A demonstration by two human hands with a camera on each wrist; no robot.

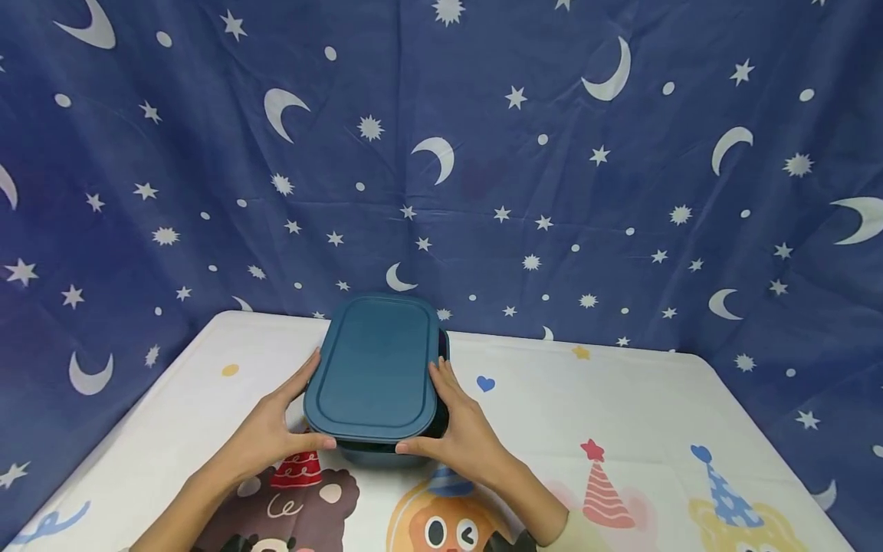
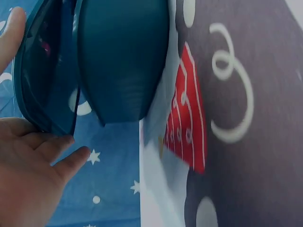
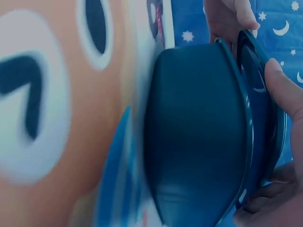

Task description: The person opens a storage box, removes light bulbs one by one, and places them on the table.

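A dark teal box lid (image 1: 372, 368), rectangular with rounded corners, is held over a matching deep box (image 1: 386, 458) on the table. My left hand (image 1: 269, 441) grips the lid's left side, thumb at its near edge and fingers along the side. The right hand (image 1: 469, 437) holds the opposite side in the same way. In the left wrist view a gap separates the lid (image 2: 45, 61) from the box (image 2: 123, 61). From the right wrist, the lid appears tilted against the box rim (image 3: 247, 118). What the box contains is hidden.
A white tablecloth (image 1: 621, 429) printed with cartoon animals and party hats covers the table. Behind it hangs a blue curtain (image 1: 483, 176) with moons and stars, close to the box's far end.
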